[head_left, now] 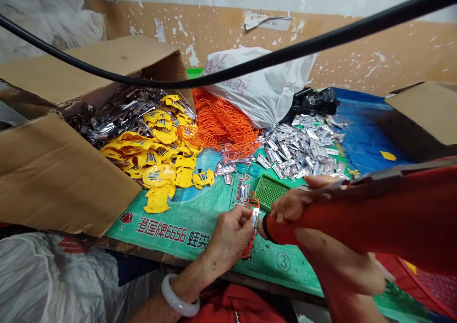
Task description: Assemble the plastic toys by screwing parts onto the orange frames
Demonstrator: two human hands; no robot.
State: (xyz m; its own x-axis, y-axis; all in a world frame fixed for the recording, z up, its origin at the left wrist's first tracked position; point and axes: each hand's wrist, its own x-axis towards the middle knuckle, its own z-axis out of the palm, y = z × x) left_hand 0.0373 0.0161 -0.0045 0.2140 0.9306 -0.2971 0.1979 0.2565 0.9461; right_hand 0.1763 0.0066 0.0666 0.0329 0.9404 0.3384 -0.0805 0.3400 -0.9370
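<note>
My left hand [230, 232], with a white bangle at the wrist, pinches a small flat silver piece [255, 216]. Orange plastic strands [253, 200] show above and below that piece, against the fingers. From the right comes a red sleeve [321, 223] with a black cuff. Just beyond the cuff a bit of my right hand [262, 228] shows close to the silver piece; its fingers are hidden. Another hand [293, 205] lies over the sleeve, and blurred skin shows below it; whose it is I cannot tell. A green perforated tray [271, 192] sits just behind.
Yellow plastic shells [157, 175] spill from a cardboard box [64, 180] at left. An orange net heap [224, 123], a white plastic bag [257, 85], black parts [314, 101] and a silver pile [303, 144] lie behind. Another box [428, 113] stands right. A black cable [200, 82] crosses above.
</note>
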